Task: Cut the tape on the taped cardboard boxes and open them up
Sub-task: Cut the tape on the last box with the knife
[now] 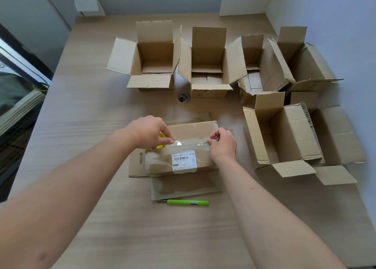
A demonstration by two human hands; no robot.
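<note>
Taped box (179, 146) remains sealed; six boxes beyond our hands stand open.
Left hand (149, 131) and right hand (222, 142) pinch its seam tape (190, 142).

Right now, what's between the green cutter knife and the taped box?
In the head view, a flat cardboard piece lies between the green utility knife and the taped cardboard box.

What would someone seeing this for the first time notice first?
Both hands meet on the taped box at the centre of the table: the left hand and right hand each pinch at its top seam. Behind and to the right stand opened boxes, flaps up. A green cutter lies nearer, untouched.
</note>
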